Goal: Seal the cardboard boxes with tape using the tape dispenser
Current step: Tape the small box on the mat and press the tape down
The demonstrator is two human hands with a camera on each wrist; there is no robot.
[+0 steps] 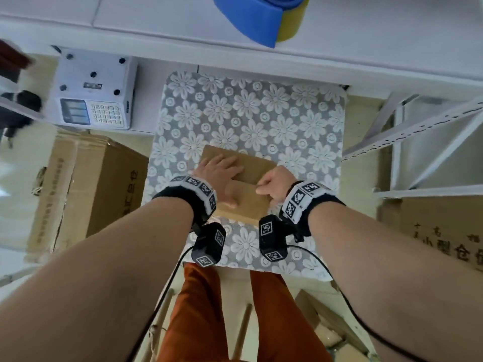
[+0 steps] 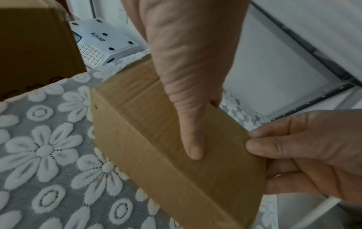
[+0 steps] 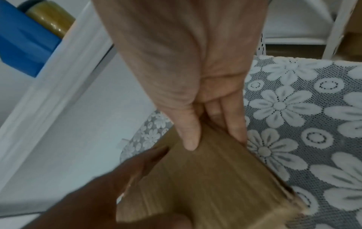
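Left hand (image 1: 219, 176) presses flat on a small brown cardboard box (image 1: 248, 197); right hand (image 1: 273, 185) pinches its edge. Light, stiff, likely easily dented; best held by corners.

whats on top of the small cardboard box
The left hand lies flat on the box, fingers straight. The right hand pinches its right edge, thumb on top. No tape shows on the bare cardboard; the part beneath the palm is covered.

The small brown box (image 1: 251, 194) was matt corrugated cardboard, faintly ribbed. Beneath it lay a grey-and-white floral lace tablecloth (image 1: 261, 118), open-meshed with raised flowers. The white keypad scale (image 1: 95, 90) looked smooth plastic.
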